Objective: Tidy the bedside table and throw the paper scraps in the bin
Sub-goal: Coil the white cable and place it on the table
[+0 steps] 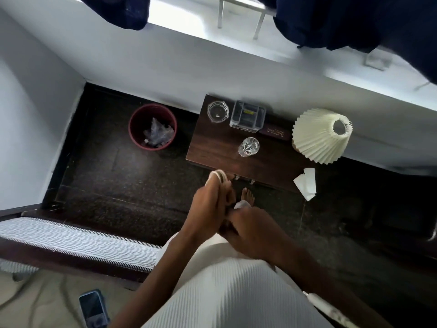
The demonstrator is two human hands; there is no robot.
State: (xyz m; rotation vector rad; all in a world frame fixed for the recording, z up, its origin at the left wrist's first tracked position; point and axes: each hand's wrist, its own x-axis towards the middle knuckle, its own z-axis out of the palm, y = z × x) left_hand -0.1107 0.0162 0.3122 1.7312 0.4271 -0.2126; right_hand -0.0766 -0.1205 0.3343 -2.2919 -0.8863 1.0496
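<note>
Item 1: paper scraps (305, 183). White, folded, lying at the front right corner of the bedside table (212, 147). They seem to overhang its edge, just below the lamp (321, 136).

Item 2: white wad (241, 205). Small and blurred; you cannot tell what it is made of. Your right hand (253, 226) appears to hold it at the tips of its curled fingers, in front of the table and above the floor.

Item 3: pale ring (218, 176). Your left hand (208, 202) pinches it between the fingertips, fingers close together, just at the table's front edge. The two hands touch.

Item 4: bin (130, 125). Red, round, standing on the dark floor (118, 174) left of the table, near the wall. It holds crumpled clear plastic (157, 134) and some white bits.

Item 5: tabletop contents.
- A glass ashtray (217, 111) stands at the back left.
- A clear organiser box (247, 117) stands just beside it.
- A dark case (275, 132) with gold lettering lies between the box and the lamp.
- A drinking glass (248, 146) stands upright near the middle.
- The lamp's pleated cream shade is at the right end.

Item 6: surroundings.
- Your bare foot (248, 197) is on the floor beneath the hands.
- A bed edge (82, 242) with striped trim is at the left.
- A phone (93, 308) lies on the bedding.
- Dark blue curtains (354, 20) hang at the window above.
</note>
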